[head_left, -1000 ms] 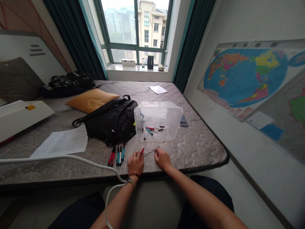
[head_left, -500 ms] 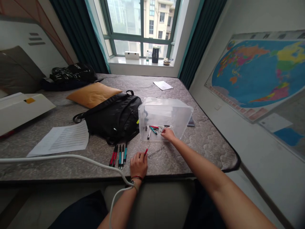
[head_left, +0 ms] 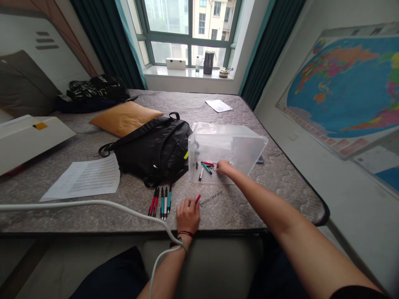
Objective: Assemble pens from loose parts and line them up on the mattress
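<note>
My left hand (head_left: 188,215) rests on the mattress near its front edge, fingers closed round a red pen part (head_left: 198,197) that points up and right. My right hand (head_left: 223,167) reaches into a clear plastic box (head_left: 230,145) and touches the loose pen parts (head_left: 205,166) on its floor; its fingers are curled and what they hold cannot be made out. Several assembled pens (head_left: 161,201), red, teal and black, lie side by side just left of my left hand.
A black backpack (head_left: 152,149) lies left of the box, with an orange cushion (head_left: 123,117) behind it. A printed sheet (head_left: 84,177) lies at the left. A white cable (head_left: 93,204) crosses the front edge to my left wrist. A map hangs on the right wall.
My right hand has left the mattress front and gone forward into the clear box. My left hand has stayed put with the red pen part. The view has shifted a little.
</note>
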Demonstrator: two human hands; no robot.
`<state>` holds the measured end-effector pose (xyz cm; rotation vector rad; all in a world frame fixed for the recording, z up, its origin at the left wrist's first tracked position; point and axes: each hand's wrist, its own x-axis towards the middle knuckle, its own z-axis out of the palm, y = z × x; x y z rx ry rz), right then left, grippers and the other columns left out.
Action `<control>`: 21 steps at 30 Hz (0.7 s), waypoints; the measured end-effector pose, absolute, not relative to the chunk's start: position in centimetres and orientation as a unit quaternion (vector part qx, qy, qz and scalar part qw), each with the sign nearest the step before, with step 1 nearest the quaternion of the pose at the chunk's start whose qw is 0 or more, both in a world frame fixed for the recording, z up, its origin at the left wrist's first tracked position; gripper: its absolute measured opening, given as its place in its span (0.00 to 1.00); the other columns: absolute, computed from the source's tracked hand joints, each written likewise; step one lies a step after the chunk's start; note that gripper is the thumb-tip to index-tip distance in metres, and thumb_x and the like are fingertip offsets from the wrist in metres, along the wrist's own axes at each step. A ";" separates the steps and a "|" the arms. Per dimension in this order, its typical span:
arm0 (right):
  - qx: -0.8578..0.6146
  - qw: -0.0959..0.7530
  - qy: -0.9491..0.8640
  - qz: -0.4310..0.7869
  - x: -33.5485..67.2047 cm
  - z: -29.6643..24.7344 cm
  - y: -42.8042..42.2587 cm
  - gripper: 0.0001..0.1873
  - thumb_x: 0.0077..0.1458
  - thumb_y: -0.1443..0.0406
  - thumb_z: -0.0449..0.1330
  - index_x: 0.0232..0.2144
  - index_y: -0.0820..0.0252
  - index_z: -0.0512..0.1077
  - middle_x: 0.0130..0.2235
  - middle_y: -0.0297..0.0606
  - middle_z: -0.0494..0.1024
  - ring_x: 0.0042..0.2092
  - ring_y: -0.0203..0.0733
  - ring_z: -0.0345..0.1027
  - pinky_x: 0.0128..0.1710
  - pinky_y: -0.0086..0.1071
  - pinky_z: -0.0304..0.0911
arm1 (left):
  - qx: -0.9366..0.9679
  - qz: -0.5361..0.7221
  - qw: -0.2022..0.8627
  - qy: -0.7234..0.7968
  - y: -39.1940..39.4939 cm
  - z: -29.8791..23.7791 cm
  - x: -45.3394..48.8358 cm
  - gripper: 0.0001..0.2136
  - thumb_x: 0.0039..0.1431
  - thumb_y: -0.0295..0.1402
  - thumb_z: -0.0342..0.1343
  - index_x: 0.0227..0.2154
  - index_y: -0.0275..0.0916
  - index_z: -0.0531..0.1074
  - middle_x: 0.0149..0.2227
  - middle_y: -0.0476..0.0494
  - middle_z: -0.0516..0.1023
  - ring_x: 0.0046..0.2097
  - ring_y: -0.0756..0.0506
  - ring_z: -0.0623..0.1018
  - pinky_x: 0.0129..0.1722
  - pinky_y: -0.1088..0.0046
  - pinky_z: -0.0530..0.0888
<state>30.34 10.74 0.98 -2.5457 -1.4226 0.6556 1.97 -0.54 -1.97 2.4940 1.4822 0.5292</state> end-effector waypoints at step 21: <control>-0.452 0.705 -0.147 0.525 16.6 2.0 -2.7 0.15 0.45 0.58 0.69 0.36 0.59 0.77 0.36 0.37 0.78 0.43 0.39 0.72 0.41 0.30 0.65 | 0.840 0.178 0.085 0.505 -0.8 -1.6 2.1 0.15 0.68 0.39 0.41 0.40 0.41 0.72 0.39 0.40 0.73 0.41 0.41 0.70 0.40 0.65 0.62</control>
